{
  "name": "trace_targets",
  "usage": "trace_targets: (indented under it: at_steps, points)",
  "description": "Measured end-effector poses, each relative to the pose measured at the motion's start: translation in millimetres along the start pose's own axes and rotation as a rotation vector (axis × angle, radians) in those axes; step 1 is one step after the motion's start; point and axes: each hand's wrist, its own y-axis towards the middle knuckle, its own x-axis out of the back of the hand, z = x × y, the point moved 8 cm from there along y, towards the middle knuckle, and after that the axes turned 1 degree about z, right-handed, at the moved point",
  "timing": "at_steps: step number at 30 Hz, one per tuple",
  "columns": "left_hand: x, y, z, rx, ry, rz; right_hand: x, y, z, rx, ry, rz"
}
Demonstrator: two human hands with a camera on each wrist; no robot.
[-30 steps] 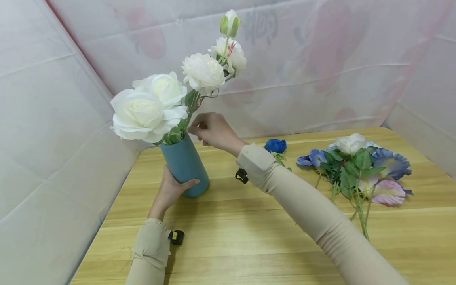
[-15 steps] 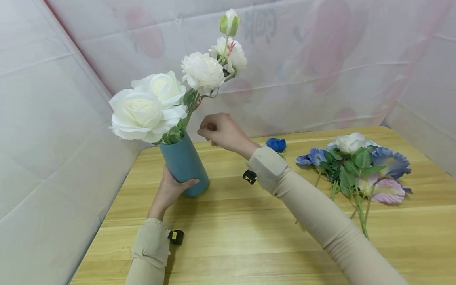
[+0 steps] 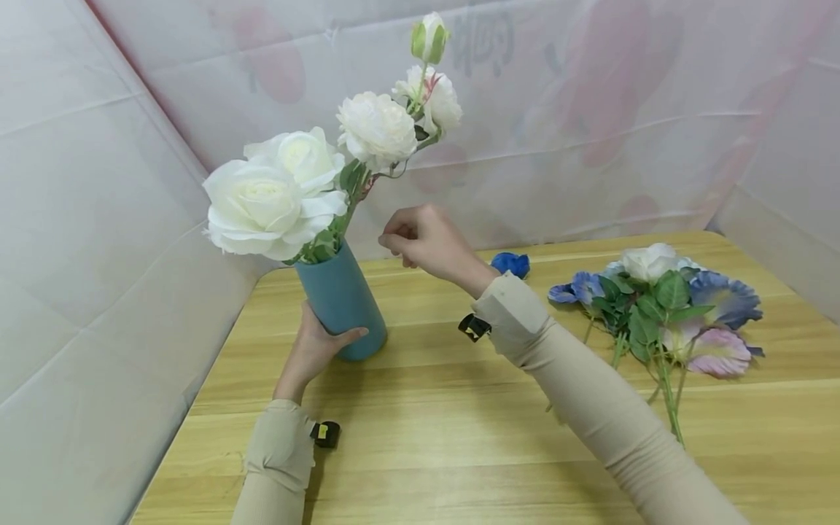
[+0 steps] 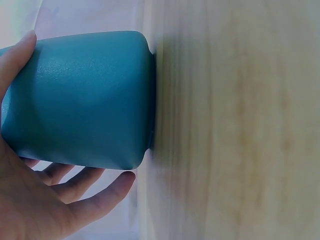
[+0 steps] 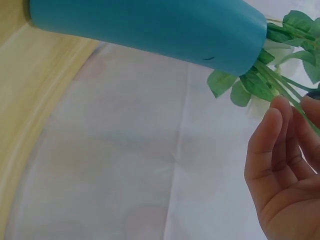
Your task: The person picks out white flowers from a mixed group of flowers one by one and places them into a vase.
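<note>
A blue vase (image 3: 343, 295) stands tilted to the left on the table, my left hand (image 3: 312, 351) gripping its lower side, thumb across the front. In the left wrist view the fingers lie along the other side of the vase (image 4: 90, 100). Large white roses (image 3: 262, 204) lean left out of its mouth. A taller stem with white ruffled flowers (image 3: 377, 130) and a bud (image 3: 430, 39) leans right. My right hand (image 3: 429, 240) hovers just right of the stems, fingers loosely bent, holding nothing visible. From the right wrist, the green stems (image 5: 280, 82) pass near its fingertips.
At the right of the wooden table (image 3: 420, 452) lies a bunch of flowers: a white rose (image 3: 648, 262), blue-violet blooms (image 3: 725, 299) and a pink bloom (image 3: 718, 352). A blue flower (image 3: 510, 264) lies behind my right forearm. Fabric walls enclose the table at the back and sides.
My right hand has drawn away from the stems, a short way to the right. The tall stem's bud has shifted slightly right. My left hand stays on the vase.
</note>
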Motion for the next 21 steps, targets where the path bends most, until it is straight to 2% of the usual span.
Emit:
trace_targets:
  at_steps: [5,12,21]
  points:
    - [-1.2,-0.9,0.0,0.000,-0.013,0.009,7,-5,0,0.007,0.012,-0.005]
    - [1.6,-1.6,-0.8,-0.009,-0.003,0.004,19,-14,-1,-0.027,0.045,-0.007]
    - [1.4,-3.9,-1.2,-0.010,-0.029,0.008,32,-25,-5,-0.067,0.008,-0.022]
